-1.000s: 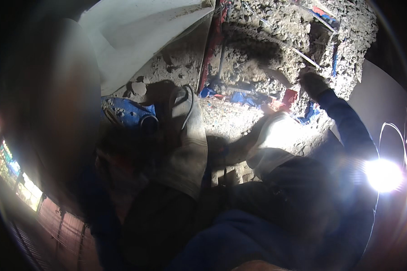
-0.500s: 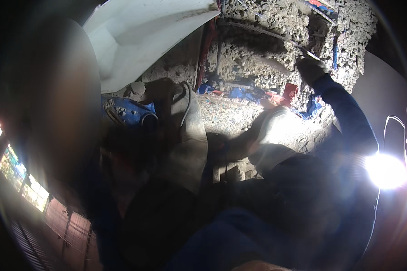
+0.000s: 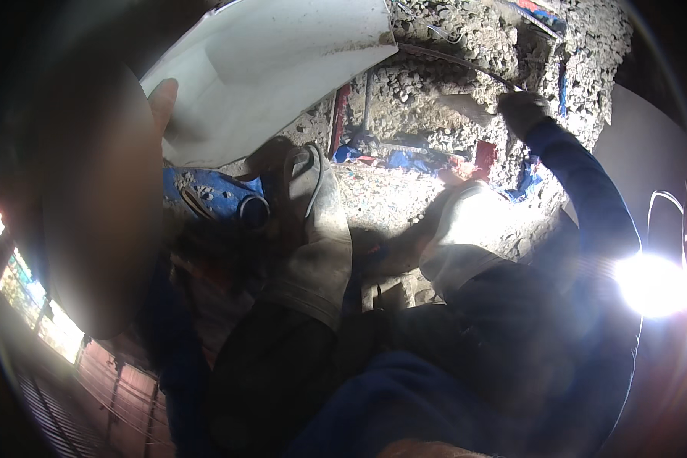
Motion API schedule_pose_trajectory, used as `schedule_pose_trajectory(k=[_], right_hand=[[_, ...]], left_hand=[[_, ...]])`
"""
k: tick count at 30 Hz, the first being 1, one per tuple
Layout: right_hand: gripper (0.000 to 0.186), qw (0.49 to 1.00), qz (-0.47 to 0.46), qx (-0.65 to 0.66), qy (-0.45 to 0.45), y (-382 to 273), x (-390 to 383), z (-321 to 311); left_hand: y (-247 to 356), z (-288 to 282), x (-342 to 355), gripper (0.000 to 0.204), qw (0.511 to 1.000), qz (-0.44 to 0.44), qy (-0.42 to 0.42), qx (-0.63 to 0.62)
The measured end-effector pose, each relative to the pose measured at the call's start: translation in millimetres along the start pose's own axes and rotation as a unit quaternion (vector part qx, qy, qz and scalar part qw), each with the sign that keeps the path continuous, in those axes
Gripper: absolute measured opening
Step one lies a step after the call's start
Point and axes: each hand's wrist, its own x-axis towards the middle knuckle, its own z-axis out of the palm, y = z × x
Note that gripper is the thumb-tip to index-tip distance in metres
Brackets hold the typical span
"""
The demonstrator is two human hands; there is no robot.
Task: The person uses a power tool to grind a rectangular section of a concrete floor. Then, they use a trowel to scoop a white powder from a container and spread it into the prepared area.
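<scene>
A creased white sheet or panel (image 3: 282,69) slants across the upper left. A finger of my left hand (image 3: 164,103) lies against its near face at the left edge; a large blurred shape (image 3: 103,198) hides the rest of the hand. My right hand (image 3: 523,114), dark and below it a blue sleeve, reaches to the rough concrete (image 3: 435,80). Its fingers look curled, but what they hold is in shadow. A thin bent rod (image 3: 466,59) runs up to this hand. Beside it, a grey-brown blurred streak (image 3: 467,105) crosses the rubble.
My two boots (image 3: 313,229) (image 3: 462,217) rest on the gritty ground. Blue torn material (image 3: 214,191) with a loop lies left of them. A red piece (image 3: 486,158) and blue scraps (image 3: 527,179) sit in the rubble. A bright lamp (image 3: 653,286) glares at right.
The white sheet has shifted right and a little down, and a left finger now shows against it. My right hand stays in nearly the same place.
</scene>
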Motion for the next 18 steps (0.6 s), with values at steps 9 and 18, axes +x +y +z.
schedule_pose_trajectory(k=[9, 18], right_hand=[[0.013, 0.998, -0.064, 0.004, 0.008, -63.7, 8.3, -26.2], [0.012, 0.997, -0.067, 0.022, 0.027, -58.1, 3.8, -46.0]], left_hand=[[-10.1, -9.6, -13.9, 0.049, 0.998, -0.019, 0.052, -0.017], [-16.0, 10.5, -38.6, 0.033, 0.978, 0.164, 0.127, 0.030]])
